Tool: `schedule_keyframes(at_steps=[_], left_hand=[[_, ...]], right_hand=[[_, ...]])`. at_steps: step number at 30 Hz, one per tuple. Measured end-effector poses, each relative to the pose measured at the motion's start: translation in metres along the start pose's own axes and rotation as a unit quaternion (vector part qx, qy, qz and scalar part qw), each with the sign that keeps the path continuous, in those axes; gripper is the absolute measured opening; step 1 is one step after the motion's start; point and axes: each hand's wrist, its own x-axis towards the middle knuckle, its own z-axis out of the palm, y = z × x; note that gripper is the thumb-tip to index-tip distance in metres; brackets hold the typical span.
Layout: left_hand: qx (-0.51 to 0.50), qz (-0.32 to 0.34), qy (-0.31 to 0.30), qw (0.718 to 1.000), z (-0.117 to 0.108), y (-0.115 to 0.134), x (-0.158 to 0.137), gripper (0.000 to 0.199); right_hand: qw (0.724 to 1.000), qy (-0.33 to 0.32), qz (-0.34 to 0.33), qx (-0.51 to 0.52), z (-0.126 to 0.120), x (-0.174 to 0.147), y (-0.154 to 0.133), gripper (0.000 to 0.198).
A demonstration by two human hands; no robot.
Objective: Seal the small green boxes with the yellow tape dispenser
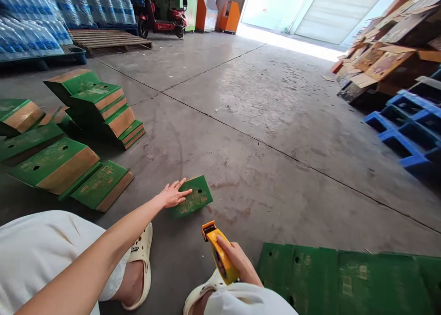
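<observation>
The left hand [174, 196] is resting open on a green carton [197, 199] that is lying on the floor [248, 182] toward its near edge. The right hand [238, 258] is gripping a yellow tape dispenser [225, 261] nearby. Green cardboard [317, 278] is lying at the floor's near right corner; green boxes [58, 161] are standing toward its left edge, blue pallets [411, 126] toward its right. A red scooter [163, 25] is standing farther back.

The near box [199, 201] is green with pale printing; the tape dispenser [224, 258] on its right is yellow and orange. The scooter [163, 25] at far left is red, the pallets [398, 144] at right are blue, and the floor [241, 168] is grey with dark lines
</observation>
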Motion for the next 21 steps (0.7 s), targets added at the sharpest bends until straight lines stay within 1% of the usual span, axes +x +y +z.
schedule_keyframes(at_steps=[1, 2, 3, 5, 7, 9, 10, 11, 13, 15, 17, 20, 21], left_hand=[[0.007, -0.017, -0.012, 1.0, 0.006, 0.0, 0.0, 0.063], [0.015, -0.027, -0.015, 0.999, 0.014, 0.003, 0.0, 0.067], [0.024, -0.033, -0.009, 0.999, 0.023, 0.009, 0.0, 0.075], [0.042, -0.037, 0.03, 0.998, 0.045, 0.026, 0.0, 0.092], [0.058, -0.017, 0.073, 0.996, 0.063, 0.043, 0.004, 0.097], [0.061, 0.021, 0.093, 0.994, 0.07, 0.051, 0.012, 0.091], [0.058, 0.027, 0.093, 0.994, 0.068, 0.05, 0.018, 0.088], [0.051, 0.015, 0.088, 0.995, 0.063, 0.046, 0.023, 0.085], [0.034, -0.046, 0.073, 0.996, 0.048, 0.032, 0.033, 0.081], [0.013, -0.099, 0.054, 0.994, 0.031, 0.017, 0.044, 0.081], [-0.011, -0.139, 0.042, 0.989, 0.016, 0.007, 0.054, 0.088], [-0.052, -0.214, 0.03, 0.975, -0.001, 0.002, 0.07, 0.109], [-0.069, -0.232, 0.019, 0.97, -0.006, 0.001, 0.075, 0.113]], right_hand=[[1.0, 0.001, 0.016, 0.012, -0.006, -0.001, 0.005, 0.065], [0.999, 0.002, 0.025, 0.026, -0.012, -0.001, 0.009, 0.066], [0.999, 0.005, 0.027, 0.041, -0.016, 0.0, 0.011, 0.067], [0.997, 0.018, 0.033, 0.066, -0.021, 0.004, 0.014, 0.068], [0.995, 0.031, 0.036, 0.084, -0.02, 0.009, 0.013, 0.068], [0.994, 0.034, 0.037, 0.093, -0.017, 0.013, 0.012, 0.067], [0.994, 0.031, 0.036, 0.095, -0.014, 0.013, 0.012, 0.067], [0.994, 0.027, 0.035, 0.096, -0.012, 0.013, 0.011, 0.068], [0.994, 0.018, 0.034, 0.098, -0.008, 0.01, 0.009, 0.068], [0.994, 0.015, 0.033, 0.105, -0.005, 0.005, 0.007, 0.068], [0.992, 0.019, 0.031, 0.117, -0.003, 0.001, 0.005, 0.065], [0.992, 0.028, 0.027, 0.123, -0.001, -0.001, 0.005, 0.064], [0.992, 0.028, 0.028, 0.121, -0.001, 0.0, 0.005, 0.065]])
